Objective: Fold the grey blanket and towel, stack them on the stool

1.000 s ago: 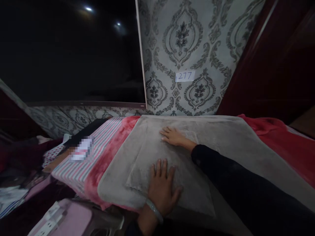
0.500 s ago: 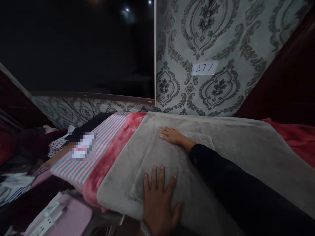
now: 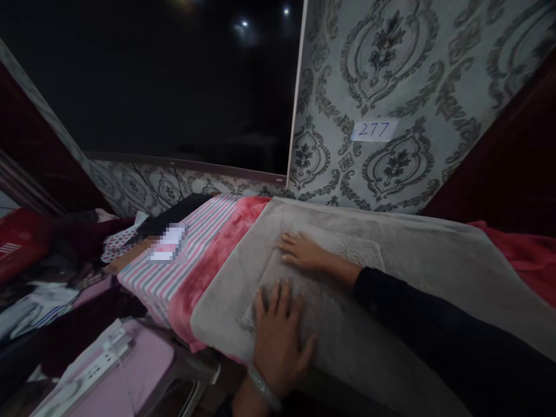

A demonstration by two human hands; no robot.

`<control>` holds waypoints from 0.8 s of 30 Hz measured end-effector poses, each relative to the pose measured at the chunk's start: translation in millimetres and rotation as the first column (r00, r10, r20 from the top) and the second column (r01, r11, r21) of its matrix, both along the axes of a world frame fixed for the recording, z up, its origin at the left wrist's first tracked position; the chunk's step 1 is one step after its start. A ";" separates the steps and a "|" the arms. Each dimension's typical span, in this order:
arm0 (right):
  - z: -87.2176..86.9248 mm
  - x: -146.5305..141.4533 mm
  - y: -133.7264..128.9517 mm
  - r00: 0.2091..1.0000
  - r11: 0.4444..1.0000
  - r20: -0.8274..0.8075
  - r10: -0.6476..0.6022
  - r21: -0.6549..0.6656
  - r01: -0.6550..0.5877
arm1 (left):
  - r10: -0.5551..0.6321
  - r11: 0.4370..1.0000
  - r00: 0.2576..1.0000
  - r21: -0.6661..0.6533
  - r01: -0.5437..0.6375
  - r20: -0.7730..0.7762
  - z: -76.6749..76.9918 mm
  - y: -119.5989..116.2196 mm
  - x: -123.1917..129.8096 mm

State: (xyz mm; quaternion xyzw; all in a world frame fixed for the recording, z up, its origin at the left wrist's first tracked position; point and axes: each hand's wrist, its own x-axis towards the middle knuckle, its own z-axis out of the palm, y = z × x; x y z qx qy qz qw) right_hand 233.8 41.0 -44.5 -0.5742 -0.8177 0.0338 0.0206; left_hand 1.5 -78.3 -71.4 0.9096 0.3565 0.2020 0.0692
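Note:
A grey plush blanket (image 3: 417, 260) covers the surface in front of me. A smaller folded grey piece (image 3: 321, 295) lies on it under both my hands. My left hand (image 3: 280, 341), with a bracelet at the wrist, rests flat near its front left part, fingers spread. Farther back, my right hand (image 3: 302, 252) lies palm down near the piece's left edge, its fingers extended. Neither hand grips anything. A red blanket (image 3: 217, 255) and a striped pink, grey and white cloth (image 3: 182, 249) lie to the left, with the red one next to the grey.
A large dark screen (image 3: 174, 81) hangs on the patterned wall beside a paper label (image 3: 374, 130). At lower left, a power strip (image 3: 91, 370) rests on a pink stool (image 3: 147, 353). Clothes (image 3: 43, 304) are piled at the left. More red fabric (image 3: 516, 255) lies at right.
The view has shifted left, showing more of the stool and clothes. Both hands remain flat on the folded grey piece; my left hand sits slightly higher in view, showing more of its wrist.

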 end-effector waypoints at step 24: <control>-30.3 13.5 66.0 0.952 0.953 -0.057 -0.300 0.033 0.302 | 0.060 0.982 0.995 -0.182 -0.046 0.075 -12.9 2.0 -14.9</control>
